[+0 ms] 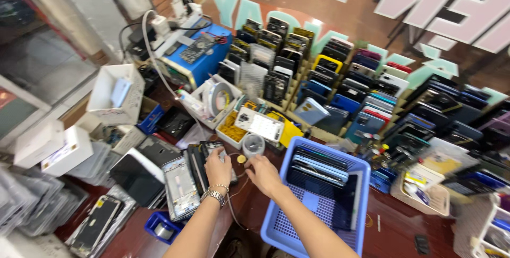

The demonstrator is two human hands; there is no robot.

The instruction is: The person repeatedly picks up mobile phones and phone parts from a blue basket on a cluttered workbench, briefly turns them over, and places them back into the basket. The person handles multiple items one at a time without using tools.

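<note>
From the head camera, looking down over a crowded repair surface (393, 221) of dark red wood: the left hand (219, 168), with a metal watch at the wrist, rests on a stack of dark phone parts (204, 154) and looks curled over its top edge, though I can't tell whether it is truly grasping one or only pressing on it. The right hand (262, 174) reaches forward, fingers bent and pinched close near a small yellow disc (241, 158) just beside the base of a roll of clear tape (253, 144); whether that grip has closed on anything is hidden by the knuckles. To the right sits a blue plastic basket (355, 205) with several phones laid flat inside, touching one another. Left of the hands lie loose screens and frames (179, 186), a dark tablet (137, 177) and white boxes (53, 149). Beyond the tape, a tray of yellow rubber bands (232, 129), a white card (259, 125), and then rows of phones upright in a wooden rack (340, 77). A blue bench unit (201, 56) with cables stands at the back left. By my reading, the work is in its early part: the basket is only partly filled, the piles unsorted, and neither hand has lifted anything clear.
</note>
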